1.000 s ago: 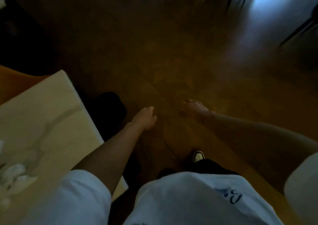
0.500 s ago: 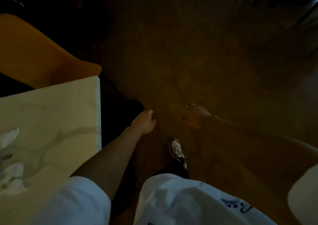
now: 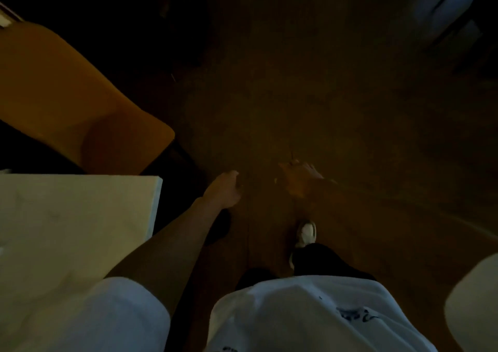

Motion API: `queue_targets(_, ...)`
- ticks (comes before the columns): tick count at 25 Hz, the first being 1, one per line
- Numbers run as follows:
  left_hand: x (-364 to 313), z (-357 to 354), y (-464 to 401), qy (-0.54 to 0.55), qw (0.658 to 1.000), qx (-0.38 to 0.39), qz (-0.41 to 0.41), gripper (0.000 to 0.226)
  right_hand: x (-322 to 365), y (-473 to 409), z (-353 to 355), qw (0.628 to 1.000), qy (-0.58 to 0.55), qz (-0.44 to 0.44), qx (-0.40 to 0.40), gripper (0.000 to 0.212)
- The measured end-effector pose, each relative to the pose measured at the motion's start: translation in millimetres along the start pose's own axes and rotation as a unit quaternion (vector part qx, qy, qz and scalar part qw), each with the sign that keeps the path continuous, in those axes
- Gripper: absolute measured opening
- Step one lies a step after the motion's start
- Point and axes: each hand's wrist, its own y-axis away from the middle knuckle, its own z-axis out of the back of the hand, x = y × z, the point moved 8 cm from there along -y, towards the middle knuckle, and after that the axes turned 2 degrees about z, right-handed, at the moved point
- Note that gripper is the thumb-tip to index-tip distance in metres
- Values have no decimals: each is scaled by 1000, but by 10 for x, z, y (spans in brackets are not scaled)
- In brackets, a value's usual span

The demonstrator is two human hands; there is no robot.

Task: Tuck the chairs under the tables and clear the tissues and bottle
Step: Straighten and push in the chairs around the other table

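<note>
Fingers on the left hand [image 3: 225, 190] hung loosely curled and held nothing. Fingers on the right hand [image 3: 300, 178] were blurry in the dark, so I could not tell if they were spread or bent, but nothing showed in them. Both arms swung free in front of the body, probably because the person was walking and had not picked a thing to grab yet.

The biggest thing was the brown floor [image 3: 310, 104], which filled most of the view. Next came the pale table [image 3: 75, 222] at the left, with its corner close to the left arm. Beyond the table stood the orange chair [image 3: 72, 93]. Its seat stuck out past the table corner, so it did not look tucked in, and it likely needed a push. The white shirt [image 3: 301, 316] filled the bottom. One small white shoe [image 3: 305, 234] stepped forward on the floor below the right hand.

No tissues and no bottle showed in this view.

Half a second before, white tissues lay on the table's left side, but now they had slipped out of view. The chair looked bigger and nearer than before, and the table edge had slid closer to the arm. The hands hung much the same as before.
</note>
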Motion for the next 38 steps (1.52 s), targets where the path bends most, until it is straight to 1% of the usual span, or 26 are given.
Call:
queue_targets(4, -232, 539, -758, 2, 999, -13, 48, 54, -192, -1026, 617, 998, 27, 52, -3, 65)
queue_targets(8, -435, 1123, -1258, 54, 991, -50, 111, 53, -280, -1908, 1266, 992, 62, 105, 25, 68)
queue_targets(10, -421, 1431, -1444, 77, 986, -59, 136, 54, -211, -2320, 1614, 990, 70, 120, 37, 67)
queue_targets(12, -333, 1695, -1662, 85, 982, -65, 157, 56, -66, -2701, 1910, 986, 87, 140, 29, 67)
queue_targets(15, -126, 2070, -2076, 103, 974, -79, 186, 55, 215, -3280, 2190, 979, 113, 166, 34, 70)
queue_targets(17, 66, 2329, -2462, 127, 969, -84, 194, 55, 494, -3717, 2397, 973, 131, 183, 41, 70)
queue_targets(20, 385, 2816, -3079, 161, 960, -117, 198, 54, 957, -4332, 2758, 966, 156, 203, 42, 68)
queue_targets(22, 559, 3202, -3395, 179, 954, -140, 196, 54, 1248, -4675, 2950, 960, 179, 209, 49, 67)
queue_targets(24, 808, 3552, -3597, 186, 947, -152, 213, 55, 1582, -5006, 3119, 953, 205, 215, 59, 68)
queue_targets(27, 1255, 4042, -3783, 200, 931, -169, 252, 55, 2148, -5478, 3350, 942, 224, 242, 70, 67)
queue_targets(30, 1641, 4324, -3904, 209, 924, -159, 279, 54, 2770, -5854, 3454, 930, 220, 286, 68, 66)
queue_targets(32, 1857, 4588, -3989, 208, 916, -172, 296, 48, 3247, -6119, 3474, 916, 219, 325, 80, 65)
queue_targets(35, 2224, 5030, -4174, 226, 899, -194, 322, 42, 3915, -6584, 3497, 891, 227, 379, 108, 65)
queue_targets(38, 2621, 5469, -4262, 247, 868, -227, 365, 45, 4460, -7087, 3600, 866, 239, 423, 122, 66)
